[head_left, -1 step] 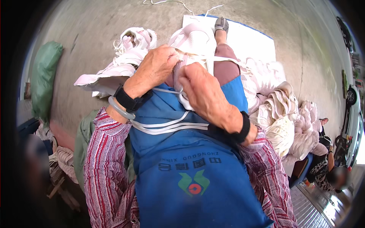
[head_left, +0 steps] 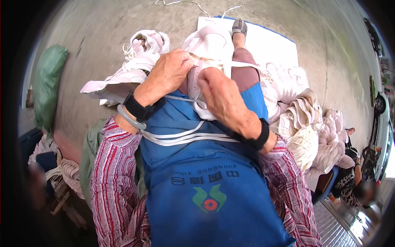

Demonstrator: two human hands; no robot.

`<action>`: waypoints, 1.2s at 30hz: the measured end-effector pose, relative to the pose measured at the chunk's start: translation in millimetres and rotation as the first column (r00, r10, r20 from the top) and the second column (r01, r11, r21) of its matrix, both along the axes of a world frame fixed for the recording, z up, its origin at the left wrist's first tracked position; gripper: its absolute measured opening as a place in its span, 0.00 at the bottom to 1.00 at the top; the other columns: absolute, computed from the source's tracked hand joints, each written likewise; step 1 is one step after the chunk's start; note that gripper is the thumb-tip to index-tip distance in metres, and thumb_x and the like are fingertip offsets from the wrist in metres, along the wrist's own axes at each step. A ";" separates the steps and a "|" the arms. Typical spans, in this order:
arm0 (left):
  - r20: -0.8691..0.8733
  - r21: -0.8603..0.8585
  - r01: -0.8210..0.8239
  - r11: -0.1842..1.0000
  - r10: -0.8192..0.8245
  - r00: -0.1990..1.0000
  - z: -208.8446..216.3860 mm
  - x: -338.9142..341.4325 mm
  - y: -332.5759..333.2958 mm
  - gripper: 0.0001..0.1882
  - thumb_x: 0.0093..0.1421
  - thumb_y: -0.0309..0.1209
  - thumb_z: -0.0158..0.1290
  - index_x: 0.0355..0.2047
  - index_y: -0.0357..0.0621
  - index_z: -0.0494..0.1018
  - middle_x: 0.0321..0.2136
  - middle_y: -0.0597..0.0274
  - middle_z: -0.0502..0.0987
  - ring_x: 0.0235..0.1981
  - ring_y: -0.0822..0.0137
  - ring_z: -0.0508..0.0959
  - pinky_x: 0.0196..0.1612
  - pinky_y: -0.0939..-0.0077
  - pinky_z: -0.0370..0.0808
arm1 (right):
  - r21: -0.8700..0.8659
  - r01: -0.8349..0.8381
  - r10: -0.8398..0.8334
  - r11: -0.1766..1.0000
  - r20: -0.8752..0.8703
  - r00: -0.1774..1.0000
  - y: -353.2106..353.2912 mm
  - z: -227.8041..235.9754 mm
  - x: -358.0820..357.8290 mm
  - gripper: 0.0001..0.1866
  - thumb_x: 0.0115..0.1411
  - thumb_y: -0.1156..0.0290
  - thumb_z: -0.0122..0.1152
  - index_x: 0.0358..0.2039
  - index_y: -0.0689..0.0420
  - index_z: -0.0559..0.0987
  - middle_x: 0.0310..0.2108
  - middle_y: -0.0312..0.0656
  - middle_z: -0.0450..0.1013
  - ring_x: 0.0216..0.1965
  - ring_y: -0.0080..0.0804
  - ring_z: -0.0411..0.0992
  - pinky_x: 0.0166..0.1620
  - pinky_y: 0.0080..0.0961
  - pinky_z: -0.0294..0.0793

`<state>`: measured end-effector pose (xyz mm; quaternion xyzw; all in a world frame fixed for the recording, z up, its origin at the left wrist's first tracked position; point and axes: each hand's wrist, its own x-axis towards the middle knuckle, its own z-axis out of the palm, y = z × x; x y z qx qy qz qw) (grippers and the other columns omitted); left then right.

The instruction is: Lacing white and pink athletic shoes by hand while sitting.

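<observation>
A pale pink and white shoe upper (head_left: 210, 41) lies over my lap and knees, with white laces across its middle. My left hand (head_left: 166, 72) pinches the edge of this upper beside the laces, its fingers closed. Close by on the right, my right hand (head_left: 224, 94) is curled with thumb and fingers together over the upper; what they grip is hidden. One white shoelace (head_left: 245, 64) stretches from the upper toward the right-hand pile. More white laces (head_left: 185, 138) lie across my blue apron (head_left: 205, 168).
Stacked shoe uppers (head_left: 142, 59) sit to my left, and a larger heap of uppers (head_left: 302, 111) is on my right. Beyond my foot lies a white sheet (head_left: 271, 45). A green sack (head_left: 50, 84) stands far left. Another person (head_left: 349, 185) is at the right edge, near parked vehicles.
My right hand has shifted slightly right and down, uncovering a little more of the upper. My left hand stays in the same place.
</observation>
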<state>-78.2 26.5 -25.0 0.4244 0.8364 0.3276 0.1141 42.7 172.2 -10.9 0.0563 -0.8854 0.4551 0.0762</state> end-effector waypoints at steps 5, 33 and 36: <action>0.179 -0.024 -0.172 0.985 0.173 0.969 0.5 -0.2 3.6 0.12 0.59 0.33 0.50 0.30 0.34 0.73 0.26 0.51 0.75 0.28 0.55 0.75 0.33 0.67 0.70 | 0.238 0.192 -0.206 0.952 0.037 0.978 14.1 -15.1 -14.2 0.07 0.57 0.71 0.53 0.34 0.61 0.73 0.31 0.53 0.72 0.30 0.56 0.73 0.33 0.47 0.72; 0.219 -0.054 -0.222 0.974 0.228 0.949 2.3 1.5 14.6 0.07 0.56 0.27 0.54 0.31 0.34 0.74 0.22 0.58 0.76 0.22 0.70 0.75 0.29 0.73 0.73 | 0.106 0.374 -0.384 0.921 0.102 0.918 -0.9 -28.9 -31.8 0.08 0.55 0.66 0.56 0.31 0.55 0.80 0.25 0.48 0.76 0.28 0.48 0.75 0.32 0.42 0.73; 0.146 -0.023 -0.182 0.983 0.183 0.972 5.3 5.9 11.1 0.07 0.56 0.26 0.53 0.32 0.34 0.74 0.23 0.56 0.76 0.24 0.64 0.76 0.32 0.70 0.73 | 0.213 0.294 -0.316 0.932 0.081 0.945 2.1 -28.8 -33.1 0.08 0.55 0.68 0.54 0.29 0.58 0.77 0.23 0.49 0.75 0.26 0.47 0.75 0.30 0.42 0.73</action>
